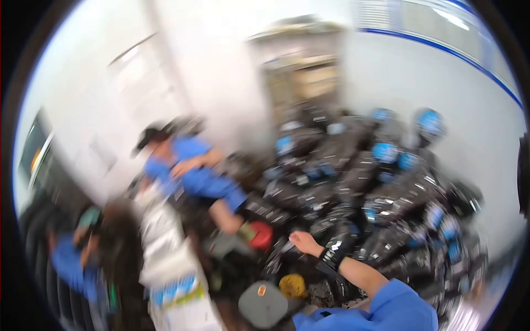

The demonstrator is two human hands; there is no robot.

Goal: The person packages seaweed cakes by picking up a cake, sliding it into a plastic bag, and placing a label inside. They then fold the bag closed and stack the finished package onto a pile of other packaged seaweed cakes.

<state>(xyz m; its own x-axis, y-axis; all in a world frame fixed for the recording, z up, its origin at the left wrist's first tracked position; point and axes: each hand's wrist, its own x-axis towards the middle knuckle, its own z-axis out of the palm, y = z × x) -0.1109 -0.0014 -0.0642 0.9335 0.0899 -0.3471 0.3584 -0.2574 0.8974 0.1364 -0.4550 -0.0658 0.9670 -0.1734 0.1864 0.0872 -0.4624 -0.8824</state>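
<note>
My right hand (305, 243) reaches out over black plastic bags near the centre, below a black wristband and a bare forearm. Its fingers look curled closed, and nothing shows in them through the blur. Close to its left is a round red object (260, 235). Shiny black bags (337, 218), several with blue tops, are heaped beyond and to the right of the hand. A yellow round item (292, 286) and a grey stool-like surface (263, 304) with a small orange mark lie below it. My left hand is not in view.
A person in blue with a black cap (193, 165) leans beside the bags at centre left. Another person in blue (74, 265) is at the far left. White stacked packages (163, 226) run between them. A shelf (303, 71) stands against the wall.
</note>
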